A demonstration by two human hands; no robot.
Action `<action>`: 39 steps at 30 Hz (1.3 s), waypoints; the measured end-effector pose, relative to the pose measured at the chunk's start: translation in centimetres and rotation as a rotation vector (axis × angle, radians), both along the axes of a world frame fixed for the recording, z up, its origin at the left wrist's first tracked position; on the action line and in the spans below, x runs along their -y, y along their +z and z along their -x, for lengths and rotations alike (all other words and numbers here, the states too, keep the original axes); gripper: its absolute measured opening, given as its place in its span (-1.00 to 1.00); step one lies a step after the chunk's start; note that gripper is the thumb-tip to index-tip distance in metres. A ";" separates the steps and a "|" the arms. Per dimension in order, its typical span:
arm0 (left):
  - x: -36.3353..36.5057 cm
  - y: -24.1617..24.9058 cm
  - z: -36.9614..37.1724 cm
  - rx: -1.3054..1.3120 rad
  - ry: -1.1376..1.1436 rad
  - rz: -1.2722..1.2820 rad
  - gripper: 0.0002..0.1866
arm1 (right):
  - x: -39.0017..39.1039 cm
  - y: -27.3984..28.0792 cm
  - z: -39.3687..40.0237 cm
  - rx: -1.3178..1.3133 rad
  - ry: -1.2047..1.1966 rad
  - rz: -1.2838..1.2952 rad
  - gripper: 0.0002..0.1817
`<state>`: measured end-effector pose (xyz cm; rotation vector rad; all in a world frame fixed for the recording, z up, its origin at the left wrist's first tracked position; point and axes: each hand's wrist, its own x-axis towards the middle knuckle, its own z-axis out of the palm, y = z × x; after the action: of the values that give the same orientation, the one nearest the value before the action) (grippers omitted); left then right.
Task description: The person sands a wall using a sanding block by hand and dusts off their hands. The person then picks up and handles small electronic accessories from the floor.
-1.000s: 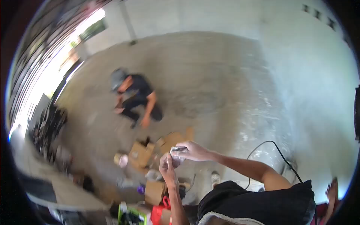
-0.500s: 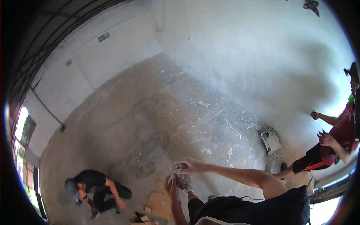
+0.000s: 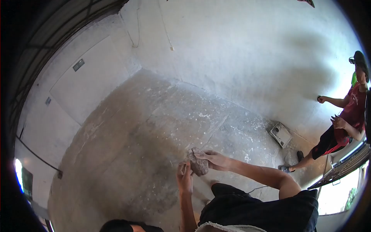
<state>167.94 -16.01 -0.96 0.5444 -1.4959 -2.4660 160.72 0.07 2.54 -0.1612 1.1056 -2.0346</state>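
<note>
A rough grey-brown, stone-like lump (image 3: 199,165) is held up in front of my body, above the floor. My right hand (image 3: 215,159) grips its right and upper side, fingers reaching over the top. At its lower left edge, my left hand (image 3: 184,174) has its fingertips drawn together and appears to touch the lump. Whether anything smaller sits between those left fingers is hidden.
On the concrete floor (image 3: 154,116) by the right wall lies a shallow box-like tray (image 3: 281,135). A person in a red shirt (image 3: 352,106) stands at the right, one hand near the wall. Another person's dark head (image 3: 118,226) shows at the bottom edge.
My view has swung, so the crouching person and cardboard have mostly left the frame. Both hands have risen in view; more of the lump shows, with my right hand now along its right side.
</note>
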 end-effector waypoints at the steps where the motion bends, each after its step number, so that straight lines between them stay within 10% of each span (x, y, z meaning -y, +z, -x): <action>1: 0.7 -0.7 0.9 -0.040 -0.131 -0.011 -0.70 | 0.2 -0.3 0.5 0.020 -0.043 0.006 -0.49; 9: 7.9 -1.8 20.4 -0.021 -0.349 0.289 -0.68 | 5.2 -3.4 16.8 -0.047 -0.356 -0.112 -0.57; 13: 15.2 7.2 28.1 -0.583 -0.459 0.559 -0.81 | 5.8 -1.3 29.4 -0.189 -0.509 -0.306 -0.53; 16: 16.3 15.8 33.4 -1.115 -0.880 -0.114 -0.90 | 5.5 0.7 39.2 -0.192 -0.675 -0.240 -0.57; 19: 17.5 20.5 37.2 -1.367 -0.972 0.017 -0.84 | 6.7 2.8 46.5 -0.265 -0.752 -0.289 -0.56; 21: 16.5 22.0 38.1 -0.972 -0.624 -0.180 -0.83 | 8.3 3.9 51.2 -0.219 -0.802 -0.237 -0.54; 29: 25.1 20.2 60.8 -1.334 -1.218 0.101 -0.66 | 13.1 6.4 69.8 -0.357 -0.924 -0.177 -0.48; 39: 32.3 25.0 81.4 -1.243 -0.997 -0.083 -0.81 | 19.5 10.2 85.6 -0.447 -1.026 -0.258 -0.48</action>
<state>86.57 -48.34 24.05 -1.7900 -1.1118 -2.4001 75.13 -19.43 12.75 0.1284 2.0050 -2.7701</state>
